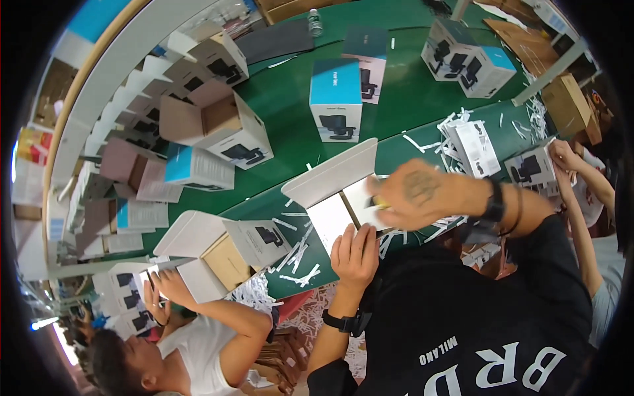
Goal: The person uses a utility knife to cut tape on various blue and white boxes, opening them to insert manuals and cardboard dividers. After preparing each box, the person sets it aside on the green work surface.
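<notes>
An open white box (329, 220) stands in front of me at the table's near edge, its flap (340, 173) raised on the far side. My left hand (356, 256) grips the near wall of this box, fingers over its rim. Above the box's right part is my right hand (416, 195), fingers curled inward and slightly blurred. A bit of yellow shows by those fingertips, but what they hold is hidden. Inside the box lie white panels with a dark gap between them.
Paper shreds litter the green table (284, 99). Several printed boxes stand around, including a blue-topped box (335, 99) and an open box (247, 138). Co-workers sit left and right; the left person's hands (170, 288) are near another open box (257, 244). A plastic bottle (315, 23) stands far back.
</notes>
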`<state>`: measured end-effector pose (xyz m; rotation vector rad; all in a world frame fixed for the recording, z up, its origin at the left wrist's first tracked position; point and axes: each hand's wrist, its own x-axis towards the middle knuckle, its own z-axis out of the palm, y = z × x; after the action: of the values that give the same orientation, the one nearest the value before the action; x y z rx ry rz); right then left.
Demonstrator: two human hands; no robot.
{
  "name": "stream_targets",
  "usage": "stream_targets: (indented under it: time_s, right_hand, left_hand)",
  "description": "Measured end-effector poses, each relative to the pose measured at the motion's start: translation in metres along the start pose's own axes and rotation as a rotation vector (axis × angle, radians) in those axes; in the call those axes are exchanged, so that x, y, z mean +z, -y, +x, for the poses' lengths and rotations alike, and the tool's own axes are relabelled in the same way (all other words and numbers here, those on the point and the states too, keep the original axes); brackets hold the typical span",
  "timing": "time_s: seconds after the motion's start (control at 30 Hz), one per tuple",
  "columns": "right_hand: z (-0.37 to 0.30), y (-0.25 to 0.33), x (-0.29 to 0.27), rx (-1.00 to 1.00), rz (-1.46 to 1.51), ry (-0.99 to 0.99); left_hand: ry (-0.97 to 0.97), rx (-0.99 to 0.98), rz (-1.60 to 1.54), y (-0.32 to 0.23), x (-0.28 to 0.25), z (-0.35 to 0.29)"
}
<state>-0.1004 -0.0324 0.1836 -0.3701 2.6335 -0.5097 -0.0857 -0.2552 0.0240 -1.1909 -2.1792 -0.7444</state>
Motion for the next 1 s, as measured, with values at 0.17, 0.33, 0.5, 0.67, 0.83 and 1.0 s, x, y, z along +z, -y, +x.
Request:
stream_targets:
  time_s: [0.17, 0.33, 0.5, 0.67, 0.83, 1.0]
  right_hand:
    - [0.083, 0.028, 0.044, -0.016, 0.157, -0.089]
    - [0.114, 0.037, 0.046, -0.020, 0.254, 0.027]
    - [0.119, 0.056, 0.049, 0.316, 0.690, 0.183]
    - [0.122, 0.064, 0.078, -0.092, 0.138, -0.234]
    - [0.127, 0.048, 0.073, -0.081, 0.332, -0.166]
    - [0.134, 0.054, 0.059, 0.226, 0.915, 0.135]
  left_hand:
    - [-0.080, -0.070, -0.013, 0.005, 0.005, -0.008]
    - [-0.100, -0.085, -0.039, 0.013, 0.001, -0.009]
    - [-0.117, -0.081, -0.070, 0.030, -0.002, -0.017]
    - [-0.067, -0.093, -0.082, 0.032, 0.004, -0.030]
    - [-0.142, -0.069, -0.052, 0.027, 0.001, -0.012]
    - [-0.194, -0.072, -0.067, 0.025, 0.005, -0.014]
